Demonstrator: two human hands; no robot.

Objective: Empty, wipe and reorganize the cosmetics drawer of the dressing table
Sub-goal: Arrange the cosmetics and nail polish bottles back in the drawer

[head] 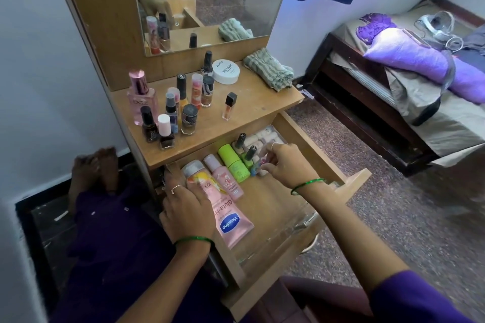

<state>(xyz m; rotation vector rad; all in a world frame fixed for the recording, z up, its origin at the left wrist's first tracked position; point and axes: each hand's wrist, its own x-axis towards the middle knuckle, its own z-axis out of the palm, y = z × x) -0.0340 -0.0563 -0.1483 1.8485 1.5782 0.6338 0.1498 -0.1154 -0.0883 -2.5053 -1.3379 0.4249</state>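
drawer [309, 136] | left hand [187, 207] flat on Vaseline tube [231, 220] | right hand [286, 162] apparently pinching small bottle [263, 162]

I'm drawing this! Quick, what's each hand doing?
Left hand: open, fingers resting on the pink Vaseline tube.
Right hand: pinching a small nail polish bottle in the drawer.

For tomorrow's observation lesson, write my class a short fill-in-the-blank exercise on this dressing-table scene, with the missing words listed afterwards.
1. The pink Vaseline tube lies inside the open ____.
2. The folded striped cloth rests on the tabletop, below the ____.
3. The left hand rests on the pink tube, while the ____ hand reaches among the small bottles.
4. Each wrist wears a ____ bangle.

Missing words: drawer; mirror; right; green
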